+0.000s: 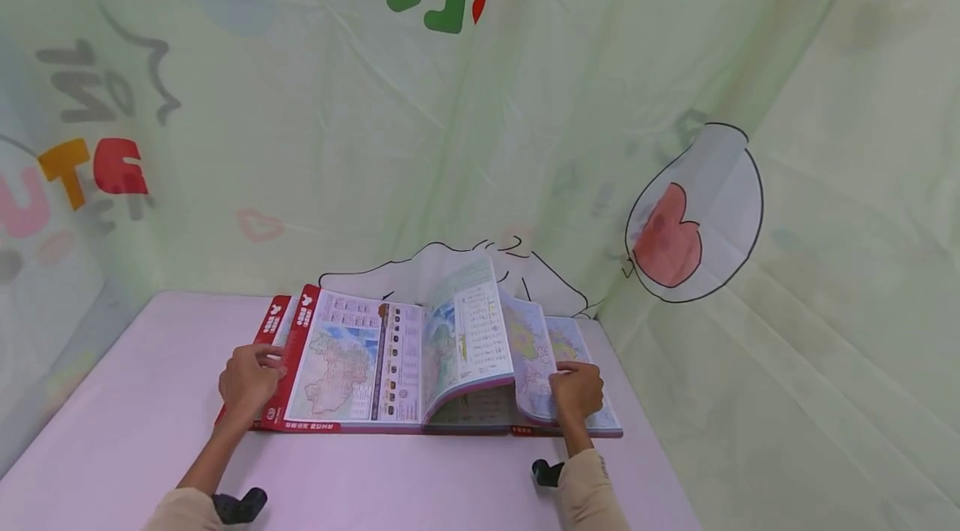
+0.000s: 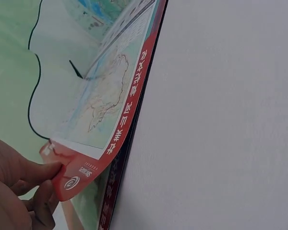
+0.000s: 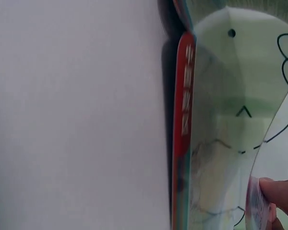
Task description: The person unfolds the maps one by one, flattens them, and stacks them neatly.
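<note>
A wide map book lies spread out, with printed maps and red borders. My left hand is at its left side; in the left wrist view the thumb and fingers pinch the lifted red corner of a glossy map page. Another red-edged layer shows beneath that page. My right hand pinches the outer edge of a map page on the right side. Between the hands, a middle page stands up in a curve. The right wrist view catches only part of the right hand.
The book rests on a pale pinkish table. Behind and to the right hangs a light green curtain with printed drawings and letters. Black wrist devices show at the left sleeve and the right sleeve.
</note>
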The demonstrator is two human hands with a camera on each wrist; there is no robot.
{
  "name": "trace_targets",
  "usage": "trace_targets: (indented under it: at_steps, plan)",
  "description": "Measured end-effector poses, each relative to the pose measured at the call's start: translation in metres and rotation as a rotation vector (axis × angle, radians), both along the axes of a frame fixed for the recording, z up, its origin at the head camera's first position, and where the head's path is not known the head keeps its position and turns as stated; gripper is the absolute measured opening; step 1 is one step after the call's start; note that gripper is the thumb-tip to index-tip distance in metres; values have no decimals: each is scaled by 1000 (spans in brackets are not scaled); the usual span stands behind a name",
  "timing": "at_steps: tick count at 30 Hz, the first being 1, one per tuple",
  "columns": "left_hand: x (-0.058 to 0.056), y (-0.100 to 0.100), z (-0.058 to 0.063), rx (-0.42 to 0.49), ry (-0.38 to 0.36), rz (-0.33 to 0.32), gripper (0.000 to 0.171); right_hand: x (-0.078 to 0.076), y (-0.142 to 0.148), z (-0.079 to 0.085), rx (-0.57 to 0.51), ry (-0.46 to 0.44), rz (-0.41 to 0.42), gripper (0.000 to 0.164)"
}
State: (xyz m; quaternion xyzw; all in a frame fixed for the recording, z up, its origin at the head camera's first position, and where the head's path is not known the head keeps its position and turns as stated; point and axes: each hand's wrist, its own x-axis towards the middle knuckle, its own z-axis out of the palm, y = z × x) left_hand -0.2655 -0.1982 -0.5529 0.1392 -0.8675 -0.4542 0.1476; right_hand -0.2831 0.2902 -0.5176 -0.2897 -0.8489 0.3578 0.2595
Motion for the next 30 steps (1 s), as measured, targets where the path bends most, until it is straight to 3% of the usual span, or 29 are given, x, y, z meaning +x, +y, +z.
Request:
trace_targets:
  at_steps: [6, 14, 17, 24, 30]
  plan:
    - [1, -18, 0, -30, -4, 31, 41, -6, 28, -16, 40, 30, -54, 26]
    - [1, -41, -1, -84, -20, 62, 39, -27, 61, -41, 105, 74, -78, 27]
    - [1, -46, -2, -108, -29, 63, 37, -29, 65, -39, 131, 57, -94, 27]
    - [0, -50, -5, -130, -36, 60, 36, -8, 66, -5, 95, 37, -97, 28]
    - [-1, -47, -6, -133, -33, 66, 37, -10, 87, -20, 116, -38, -106, 27]
